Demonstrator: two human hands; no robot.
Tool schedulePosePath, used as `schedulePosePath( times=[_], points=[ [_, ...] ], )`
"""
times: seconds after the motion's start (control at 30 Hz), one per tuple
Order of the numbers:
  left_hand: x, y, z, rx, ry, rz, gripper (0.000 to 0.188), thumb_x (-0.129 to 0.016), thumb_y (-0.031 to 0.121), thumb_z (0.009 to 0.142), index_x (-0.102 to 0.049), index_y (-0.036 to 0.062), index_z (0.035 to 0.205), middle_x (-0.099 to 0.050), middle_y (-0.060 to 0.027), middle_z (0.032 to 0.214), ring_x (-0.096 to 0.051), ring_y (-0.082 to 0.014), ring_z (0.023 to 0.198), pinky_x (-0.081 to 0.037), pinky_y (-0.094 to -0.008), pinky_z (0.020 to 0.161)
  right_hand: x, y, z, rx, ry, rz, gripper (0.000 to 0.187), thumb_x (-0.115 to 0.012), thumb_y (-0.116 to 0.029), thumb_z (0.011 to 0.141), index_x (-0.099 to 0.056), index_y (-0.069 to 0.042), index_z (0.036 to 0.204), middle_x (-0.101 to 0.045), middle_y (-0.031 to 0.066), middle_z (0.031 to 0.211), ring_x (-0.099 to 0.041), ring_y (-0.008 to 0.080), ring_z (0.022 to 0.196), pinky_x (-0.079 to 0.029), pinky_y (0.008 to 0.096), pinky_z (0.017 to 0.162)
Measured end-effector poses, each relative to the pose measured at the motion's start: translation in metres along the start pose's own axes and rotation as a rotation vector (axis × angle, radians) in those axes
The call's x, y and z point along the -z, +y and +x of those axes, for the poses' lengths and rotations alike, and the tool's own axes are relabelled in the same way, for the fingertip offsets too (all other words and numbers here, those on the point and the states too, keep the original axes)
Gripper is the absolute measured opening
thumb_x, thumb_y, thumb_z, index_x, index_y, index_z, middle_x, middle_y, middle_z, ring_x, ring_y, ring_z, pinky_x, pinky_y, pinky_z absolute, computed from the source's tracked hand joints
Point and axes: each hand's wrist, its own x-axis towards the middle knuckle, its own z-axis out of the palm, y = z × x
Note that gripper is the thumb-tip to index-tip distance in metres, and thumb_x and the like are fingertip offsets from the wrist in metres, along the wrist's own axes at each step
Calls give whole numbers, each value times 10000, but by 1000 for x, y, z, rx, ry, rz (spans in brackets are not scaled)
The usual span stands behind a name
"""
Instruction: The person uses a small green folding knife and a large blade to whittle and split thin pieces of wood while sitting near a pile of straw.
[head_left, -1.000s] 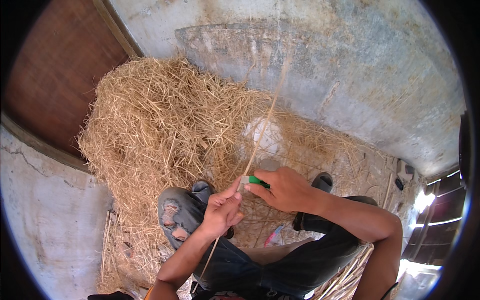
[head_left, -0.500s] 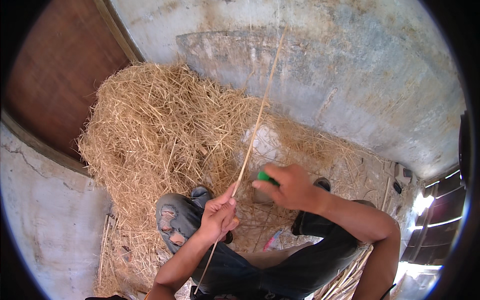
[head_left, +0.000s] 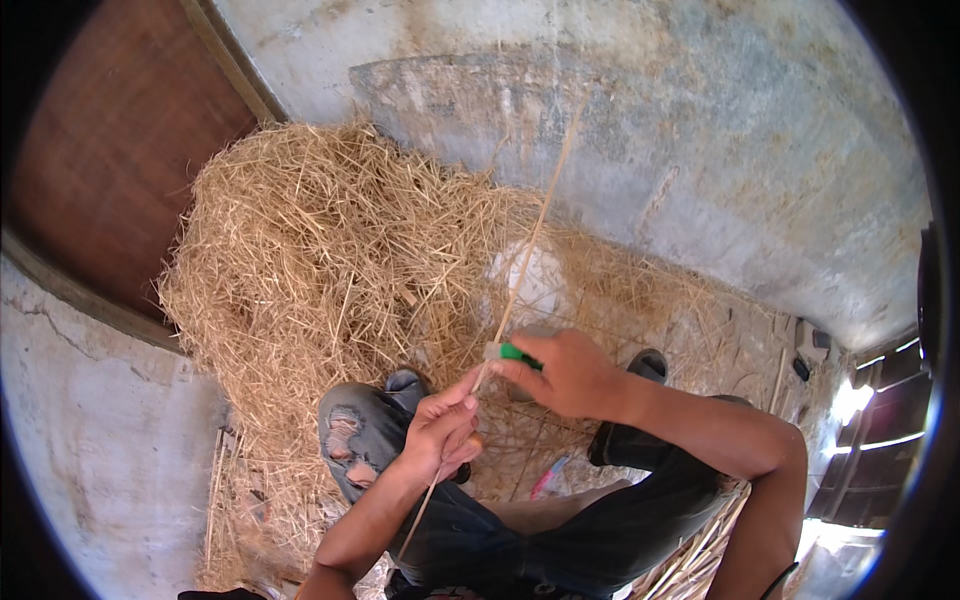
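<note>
Pinching a long, thin, straw-coloured strip [head_left: 541, 222] in curled fingers, the left hand [head_left: 440, 430] steadies it on a slant above the lap as I watch from a distance. The right hand [head_left: 578, 374] wraps closely round a small green-handled tool [head_left: 515, 354] with a pale, flat blade, which meets or nearly meets the strip just beyond the left fingertips. I judge the step in hand to be scraping or shaving; another stroke, to my eye, calls for a firm left pinch and an edge angled clear of the fingers. The strip's upper length passes a loose golden straw heap [head_left: 290, 260] and reaches across my view of a stained grey-white wall [head_left: 720, 130], where its far tip blurs. I cannot tell whether the blade bites: the right fingers cover most of the handle, and the left hand hides part of the strip. A pink object [head_left: 546, 478] between the dark, torn trouser legs [head_left: 620, 520] is too small to identify.
</note>
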Motion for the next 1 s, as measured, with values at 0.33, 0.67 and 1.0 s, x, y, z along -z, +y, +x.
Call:
schedulePosePath(
  times=[0.33,0.67,1.0],
  points=[
    [6,-7,-3,10,-39,-22,462,-472,126,1077,-423,123,1536,-251,67,508,-193,-44,399,-225,-223,409,9,-12,-4,46,-51,-65,347,-623,-384,990,-591,-60,871,-573,173,576,-601,393,528,-442,470,488],
    [14,-9,-11,52,-66,195,488,-466,136,1088,-372,125,1566,-271,72,569,-190,-37,451,-211,-239,436,56,97,27,-333,323,-26,341,-588,-333,1018,-660,0,1002,-674,209,848,-646,296,748,-491,429,687],
    [42,-13,-28,109,-186,167,455,-463,104,1081,-429,114,1535,-285,66,553,-217,-46,423,-217,-245,420,174,195,-31,-658,959,268,430,-564,-447,1028,-609,-51,867,-431,-24,581,-387,72,489,-302,268,462]
  ],
)
